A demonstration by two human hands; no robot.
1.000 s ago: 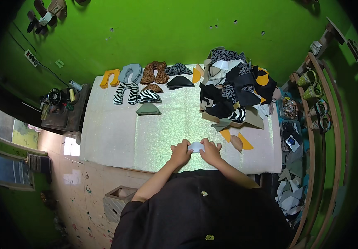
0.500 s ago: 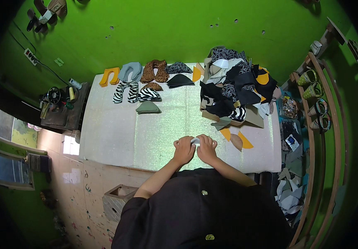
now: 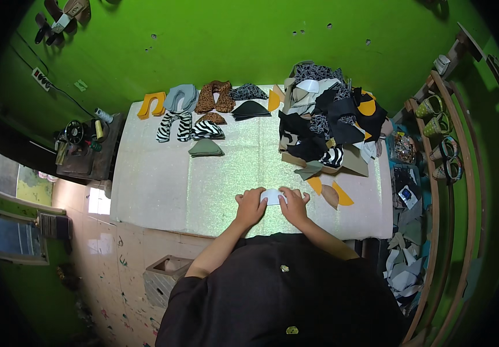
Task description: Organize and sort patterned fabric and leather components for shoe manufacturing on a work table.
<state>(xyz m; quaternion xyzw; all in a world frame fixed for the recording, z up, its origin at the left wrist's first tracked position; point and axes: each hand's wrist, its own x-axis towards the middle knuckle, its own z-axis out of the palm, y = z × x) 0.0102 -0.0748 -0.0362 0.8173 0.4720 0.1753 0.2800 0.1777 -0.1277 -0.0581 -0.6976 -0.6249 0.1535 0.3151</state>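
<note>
- From where I stand, a bright green painted wall (image 3: 232, 40) rises beyond both hands.
- The surface (image 3: 151, 179) under them is broad, pale and glittery.
- Past the right hand (image 3: 295, 206) sits a big heap of mixed fabric scraps (image 3: 342, 124); just beside that hand lie a brown half-round piece (image 3: 329, 196) and a yellow wedge-shaped piece (image 3: 342, 195).
- Ahead and to the left of the left hand (image 3: 250, 206), I see a stack of olive-green half-round pieces (image 3: 206, 148).
- Well right of the hands stands a wooden rack (image 3: 435, 231) carrying sandals.
- The thin white half-round piece (image 3: 271, 197) is between the hands, each narrowed and curled, gripping one end.
</note>
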